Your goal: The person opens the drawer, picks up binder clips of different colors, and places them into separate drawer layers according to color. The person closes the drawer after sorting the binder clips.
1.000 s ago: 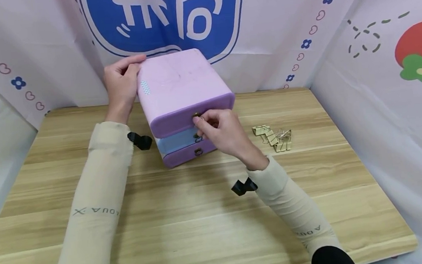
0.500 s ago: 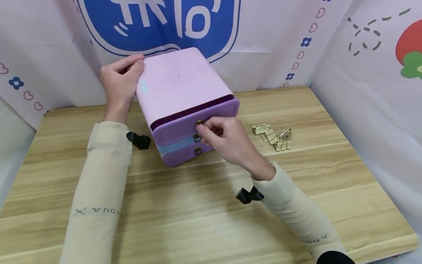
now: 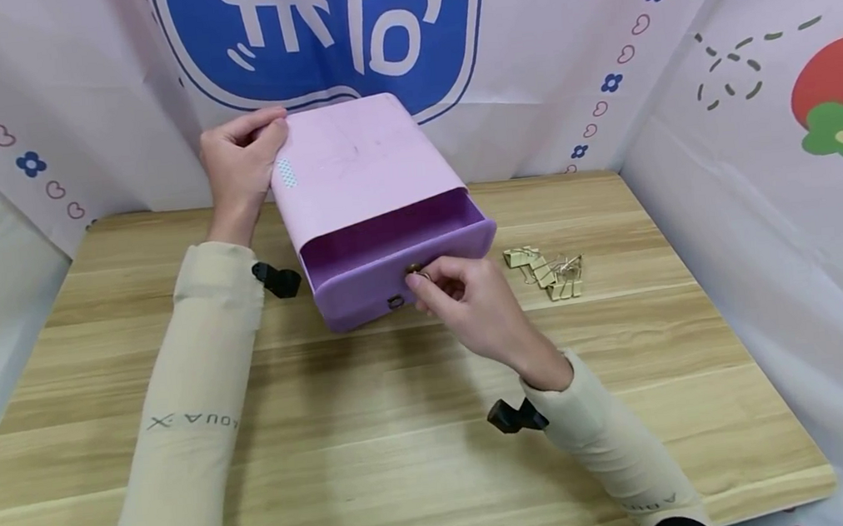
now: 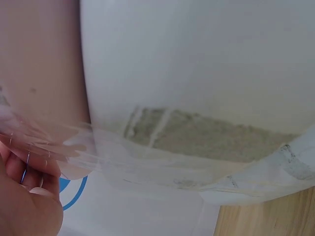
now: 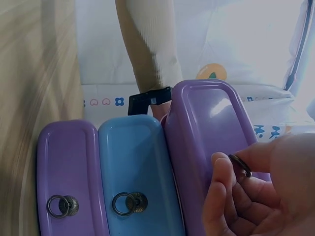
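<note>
A small chest of drawers (image 3: 359, 156) with a pink top stands at the back of the table. Its purple top drawer (image 3: 363, 278) is pulled partway out, and the inside that shows is bare. My right hand (image 3: 474, 304) pinches the ring pull (image 5: 239, 165) on that drawer's front between thumb and finger. At the chest's back left corner, my left hand (image 3: 244, 174) grips the edge. Below, the blue drawer (image 5: 140, 172) and the lower purple drawer (image 5: 71, 172) are in, each with a metal ring, as the right wrist view shows.
Several gold binder clips (image 3: 546, 273) lie in a pile to the right of the chest. The wooden table (image 3: 378, 459) reaches back to a white printed cloth (image 3: 524, 62). Another cloth hangs along the right side.
The top drawer has slid out of the chest toward me, from fully in to partway out. My right hand has come back with its ring; the left hand has stayed at the corner.
</note>
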Demonstrator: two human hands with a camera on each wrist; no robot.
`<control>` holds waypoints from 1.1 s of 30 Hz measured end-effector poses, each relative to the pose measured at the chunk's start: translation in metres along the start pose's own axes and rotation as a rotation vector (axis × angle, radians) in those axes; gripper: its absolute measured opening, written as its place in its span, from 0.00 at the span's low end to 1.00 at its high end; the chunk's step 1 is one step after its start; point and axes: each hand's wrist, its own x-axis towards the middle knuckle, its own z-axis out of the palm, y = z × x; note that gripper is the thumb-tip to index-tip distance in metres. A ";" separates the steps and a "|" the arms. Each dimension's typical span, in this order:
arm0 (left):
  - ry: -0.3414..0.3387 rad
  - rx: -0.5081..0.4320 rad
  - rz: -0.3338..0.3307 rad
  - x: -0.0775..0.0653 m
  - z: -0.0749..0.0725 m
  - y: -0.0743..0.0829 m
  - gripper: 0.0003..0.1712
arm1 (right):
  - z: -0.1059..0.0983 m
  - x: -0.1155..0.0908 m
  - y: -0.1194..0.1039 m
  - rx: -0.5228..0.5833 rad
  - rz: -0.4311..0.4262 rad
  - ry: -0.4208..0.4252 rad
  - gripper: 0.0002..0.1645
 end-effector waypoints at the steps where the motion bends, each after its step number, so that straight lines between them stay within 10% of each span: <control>1: -0.001 0.001 0.002 0.000 0.000 -0.001 0.10 | 0.000 -0.002 0.000 -0.001 -0.003 0.003 0.13; 33: -0.007 -0.020 0.008 0.000 0.000 -0.001 0.11 | -0.010 -0.031 0.002 -0.111 -0.019 -0.077 0.05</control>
